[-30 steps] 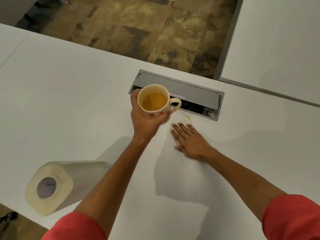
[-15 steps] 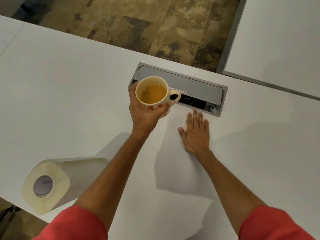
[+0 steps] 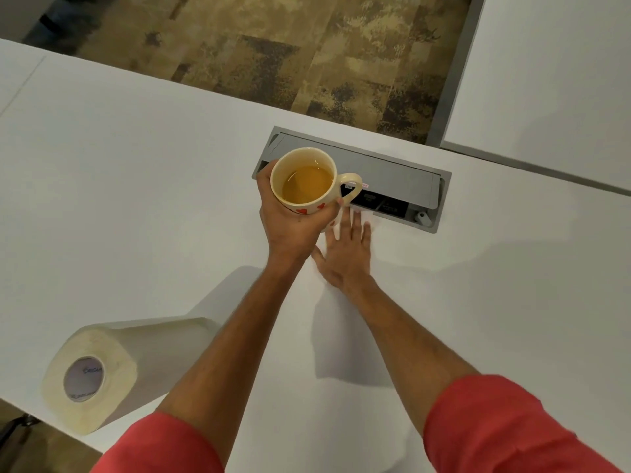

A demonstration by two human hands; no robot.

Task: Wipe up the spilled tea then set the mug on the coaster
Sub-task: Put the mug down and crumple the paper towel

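Note:
A cream mug [image 3: 307,184] with red hearts, holding amber tea, is lifted above the white table [image 3: 136,199] in my left hand [image 3: 290,230], which wraps its body. Just to its right, my right hand [image 3: 345,257] lies flat, fingers spread, pressing a white paper towel sheet [image 3: 351,336] onto the table near the grey power box [image 3: 392,172]. The sheet trails back toward me. No spilled tea shows; the spot lies under the hand and sheet. No coaster is in view.
A paper towel roll [image 3: 102,370] lies on its side at the table's near left edge. The power box's lid stands open over sockets. A second white table [image 3: 546,80] stands at the far right, across a gap, with patterned carpet [image 3: 307,56] beyond.
My right hand has slid the paper sheet forward and left over the yellow tea ring, which was visible a second ago. The mug stays lifted in my left hand.

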